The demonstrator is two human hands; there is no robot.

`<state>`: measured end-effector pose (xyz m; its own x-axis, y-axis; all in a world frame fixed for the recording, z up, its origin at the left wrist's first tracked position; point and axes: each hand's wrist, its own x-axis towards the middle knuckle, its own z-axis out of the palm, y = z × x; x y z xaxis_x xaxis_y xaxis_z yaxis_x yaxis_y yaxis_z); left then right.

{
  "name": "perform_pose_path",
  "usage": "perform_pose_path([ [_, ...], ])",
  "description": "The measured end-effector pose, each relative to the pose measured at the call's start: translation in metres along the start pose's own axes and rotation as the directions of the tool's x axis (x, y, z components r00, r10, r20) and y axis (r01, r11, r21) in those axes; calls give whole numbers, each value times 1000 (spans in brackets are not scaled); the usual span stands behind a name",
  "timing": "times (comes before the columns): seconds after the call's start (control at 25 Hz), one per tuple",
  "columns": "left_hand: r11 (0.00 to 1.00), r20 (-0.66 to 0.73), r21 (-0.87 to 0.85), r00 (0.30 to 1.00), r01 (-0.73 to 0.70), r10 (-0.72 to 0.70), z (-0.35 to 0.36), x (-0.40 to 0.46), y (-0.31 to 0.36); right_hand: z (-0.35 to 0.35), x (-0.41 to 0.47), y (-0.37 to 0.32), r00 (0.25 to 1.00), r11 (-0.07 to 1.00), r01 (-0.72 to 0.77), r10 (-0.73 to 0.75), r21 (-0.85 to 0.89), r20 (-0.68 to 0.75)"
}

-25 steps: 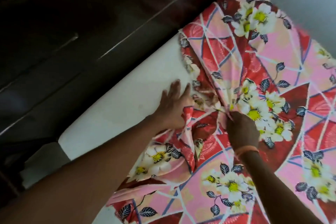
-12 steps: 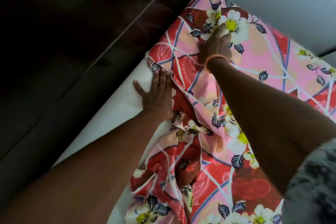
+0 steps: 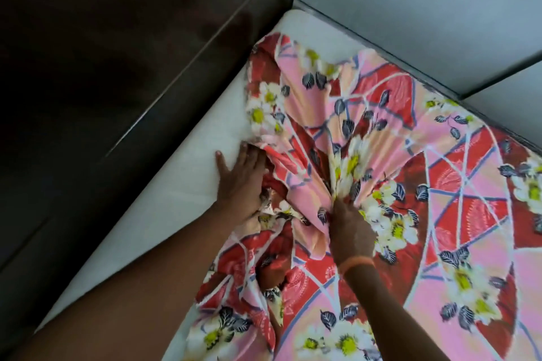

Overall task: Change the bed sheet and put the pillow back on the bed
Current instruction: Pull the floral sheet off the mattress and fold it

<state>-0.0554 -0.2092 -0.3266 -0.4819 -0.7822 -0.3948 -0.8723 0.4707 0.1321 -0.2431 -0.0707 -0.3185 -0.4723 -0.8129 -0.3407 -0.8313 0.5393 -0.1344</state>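
Observation:
A pink and red floral bed sheet (image 3: 440, 184) lies bunched over a white mattress (image 3: 176, 193), leaving the mattress's left strip and far corner bare. My left hand (image 3: 243, 182) presses flat on the mattress at the sheet's crumpled edge, fingers straight. My right hand (image 3: 349, 228), with an orange band at the wrist, grips a gathered fold of the sheet near the middle, and folds radiate from it. No pillow is in view.
A dark glossy headboard or bed frame (image 3: 117, 67) runs along the mattress's left side. A grey wall (image 3: 410, 9) borders the far edge, with a ledge at the right.
My right hand has come back from the far corner toward me, dragging the sheet off that corner and bunching it. My left hand stays pressed at the sheet's left edge.

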Motion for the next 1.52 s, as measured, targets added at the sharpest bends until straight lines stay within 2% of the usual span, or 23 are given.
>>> perform_pose_path([
  [0.08, 977, 70, -66, 975, -204, 209, 1, -34, 16, 6, -41, 25, 997, 999, -44, 45, -23, 57],
  [0.16, 930, 179, -225, 926, -290, 332, 5, -80, 30, 8, -79, 52, 992, 999, -38, 42, -31, 117],
  [0.24, 868, 171, -469, 948, -160, 268, 9, -131, 35, -2, -115, 76, 977, 996, -78, 86, -47, 193],
  [0.32, 797, 91, -604, 994, 11, 56, 20, -184, 32, -12, -134, 94, 956, 991, -110, 125, -74, 264],
  [0.4, 856, 67, -487, 985, 170, -158, 35, -235, 21, -24, -138, 98, 938, 991, -129, 128, -18, 323],
  [0.48, 876, 255, -282, 911, 391, -324, 47, -289, 4, -34, -143, 91, 917, 974, -190, 131, 123, 377],
  [0.56, 868, 429, -152, 823, 473, -373, 60, -337, -9, -44, -163, 74, 919, 936, -260, 165, 237, 359],
  [0.6, 853, 479, -175, 800, 491, -362, 68, -354, -14, -44, -177, 65, 926, 923, -272, 173, 272, 337],
  [0.68, 815, 453, -294, 824, 498, -340, 80, -372, -13, -41, -213, 47, 926, 913, -267, 154, 308, 344],
  [0.72, 822, 408, -283, 838, 494, -363, 80, -377, -9, -35, -232, 36, 918, 905, -269, 138, 330, 371],
  [0.8, 883, 291, -128, 868, 452, -402, 88, -384, 2, -8, -263, 21, 886, 899, -284, 113, 334, 450],
  [0.88, 899, 261, -90, 881, 429, -395, 91, -391, 11, 20, -294, 7, 839, 895, -312, 101, 320, 534],
  [0.92, 859, 302, -185, 859, 478, -413, 88, -393, 14, 26, -311, -1, 818, 893, -315, 83, 322, 569],
  [1.0, 648, 444, -470, 795, 599, -414, 75, -396, 22, 30, -342, -17, 778, 932, -172, -70, 318, 624],
  [1.08, 428, 537, -673, 796, 604, -278, 44, -410, 37, 18, -378, -35, 739, 930, -36, -221, 365, 637],
  [1.12, 306, 550, -750, 810, 587, -203, 22, -418, 49, 8, -395, -41, 774, 907, -49, -231, 419, 590],
  [1.2, 50, 534, -840, 840, 540, -99, -27, -429, 72, -26, -422, -45, 920, 818, -142, -98, 558, 378],
  [1.24, -44, 513, -858, 855, 511, -78, -52, -432, 85, -44, -431, -40, 966, 776, -182, 25, 604, 259],
  [1.28, -121, 495, -865, 867, 487, -52, -76, -435, 98, -63, -437, -32, 980, 771, -193, 120, 606, 160],
  [1.36, -264, 449, -860, 894, 437, 16, -119, -434, 120, -111, -439, -16, 986, 830, -133, 165, 542, -10],
  [1.44, -378, 372, -844, 923, 380, 99, -159, -430, 150, -176, -434, 1, 963, 827, -63, 198, 559, -184],
  [1.48, -413, 326, -841, 937, 349, 128, -176, -427, 166, -210, -431, 12, 935, 811, -52, 245, 583, -257],
  [1.52, -394, 274, -867, 953, 304, 132, -189, -427, 183, -240, -428, 26, 902, 772, -66, 317, 632, -294],
])
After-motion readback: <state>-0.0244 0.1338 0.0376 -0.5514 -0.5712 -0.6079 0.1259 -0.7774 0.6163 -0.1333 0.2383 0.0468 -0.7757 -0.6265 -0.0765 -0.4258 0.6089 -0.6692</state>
